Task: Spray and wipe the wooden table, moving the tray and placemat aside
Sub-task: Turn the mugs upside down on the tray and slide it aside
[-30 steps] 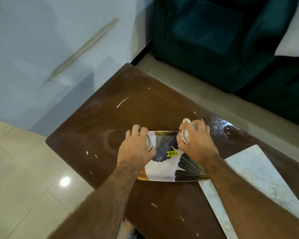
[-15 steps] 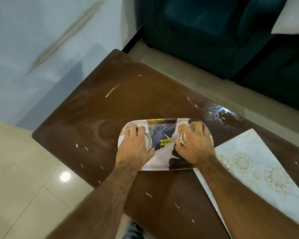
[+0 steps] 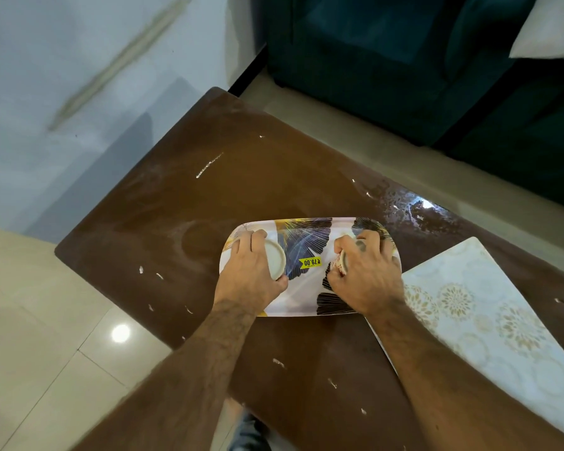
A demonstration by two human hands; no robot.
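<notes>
A dark brown wooden table [image 3: 274,177] carries an oblong white tray [image 3: 306,297] printed with dark and yellow leaves and a yellow price sticker. Over the tray's left part my left hand [image 3: 251,275] grips a cream cup [image 3: 275,263] turned on its side, base toward me. Over its right part my right hand [image 3: 368,278] grips a small patterned cup [image 3: 341,266], mostly hidden by the fingers. A pale placemat [image 3: 469,320] with gold medallions lies at an angle just right of the tray, under my right forearm.
White flecks and dusty smears dot the tabletop, and a wet shiny patch [image 3: 414,209] sits near its far edge. A teal sofa [image 3: 404,60] with a white cushion [image 3: 554,34] stands beyond. A white wall [image 3: 79,92] is at left, pale floor tiles [image 3: 46,336] below.
The tray, seen cut short at its far side a second ago, now shows whole and flat on the table. Both hands stay closed on the cups over it.
</notes>
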